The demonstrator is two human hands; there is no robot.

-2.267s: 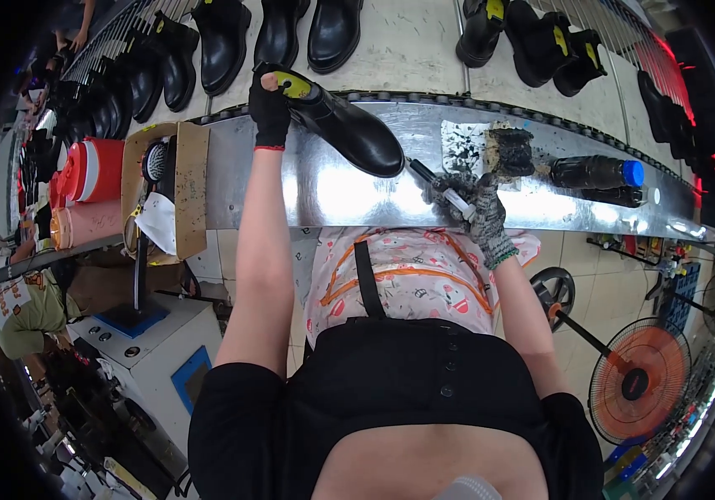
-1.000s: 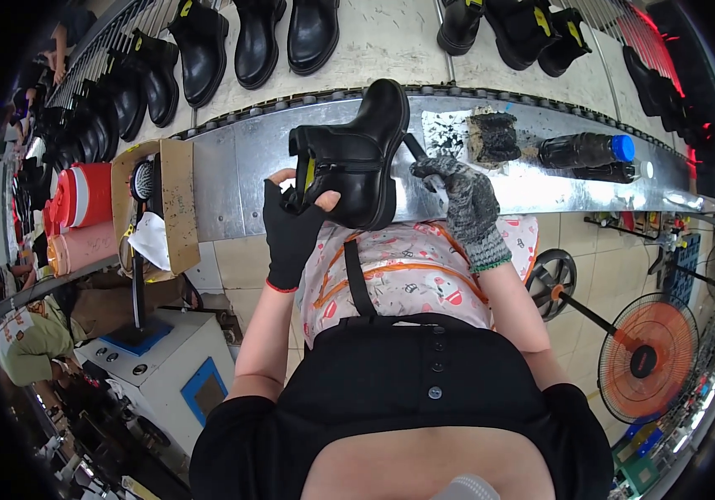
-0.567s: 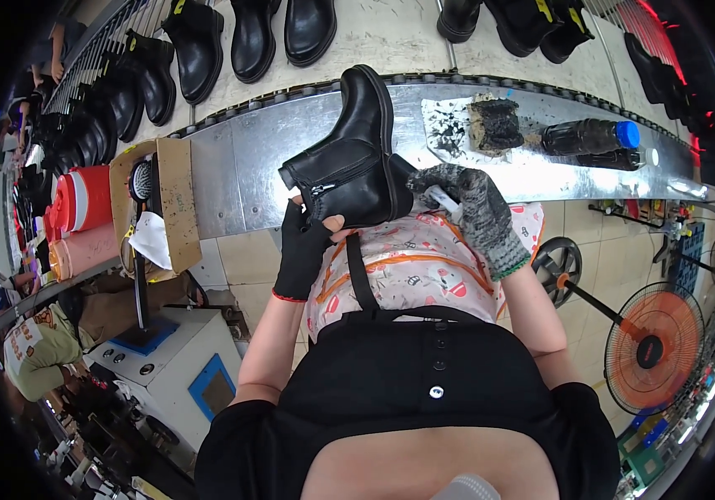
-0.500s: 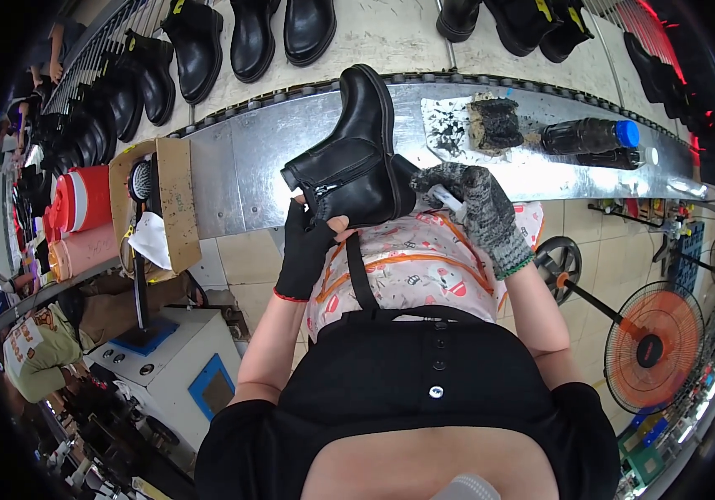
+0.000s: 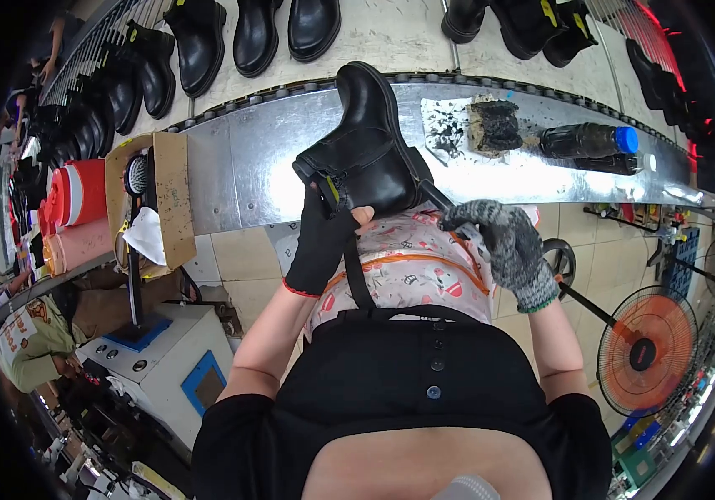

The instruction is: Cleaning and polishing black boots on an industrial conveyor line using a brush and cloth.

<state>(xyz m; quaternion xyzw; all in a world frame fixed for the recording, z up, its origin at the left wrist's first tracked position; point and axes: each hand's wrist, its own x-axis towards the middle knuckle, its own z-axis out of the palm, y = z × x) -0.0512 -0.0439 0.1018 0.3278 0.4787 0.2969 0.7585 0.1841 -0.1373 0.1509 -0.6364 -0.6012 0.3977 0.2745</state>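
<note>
1. One boot is held over the bench's near edge, fingers of the left hand clamped on its top, those of the right hand curled around one slim tool.
2. A slack left grip could drop the boot; a jerky tool could scuff it.
3. Right: two bottles, one sponge.

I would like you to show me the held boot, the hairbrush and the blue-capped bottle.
Held boot (image 5: 366,152), head view: its side, near the ankle.
Hairbrush (image 5: 137,174), head view: its bristled head.
Blue-capped bottle (image 5: 578,141), head view: its dark body.
</note>
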